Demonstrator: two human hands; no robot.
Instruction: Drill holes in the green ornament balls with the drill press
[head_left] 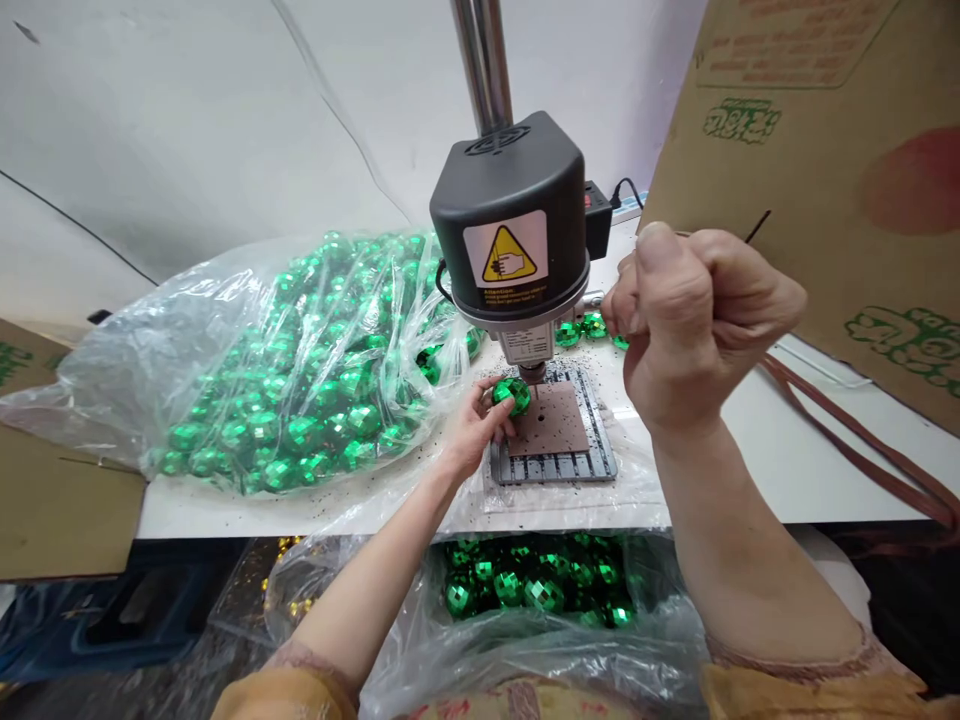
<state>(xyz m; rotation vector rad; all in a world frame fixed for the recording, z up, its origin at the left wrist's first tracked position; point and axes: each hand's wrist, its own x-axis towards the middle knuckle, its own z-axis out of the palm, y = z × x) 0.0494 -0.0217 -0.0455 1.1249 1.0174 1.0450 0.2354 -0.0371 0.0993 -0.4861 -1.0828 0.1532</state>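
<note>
A shiny green mirror-faceted ball [511, 396] sits in the fingers of my left hand [476, 420], beside the drill bit of a small black bench drill press [510, 220]. Below it lies a brown square board [555, 420] with a dark hole, on the slotted metal base plate [600, 465]. My right hand [682, 310] is raised in a fist at the right of the drill head, closed round the press's feed lever. Most of that lever is hidden by the fingers; a metal stub [592, 299] shows beside them.
A clear plastic bag [300, 370] full of green balls lies left on the white table [195, 510]. More green balls [540, 590] fill a plastic-lined container below the front edge. A large cardboard box [840, 200] stands right, near a brown strap [862, 430]. Dark shavings are scattered around.
</note>
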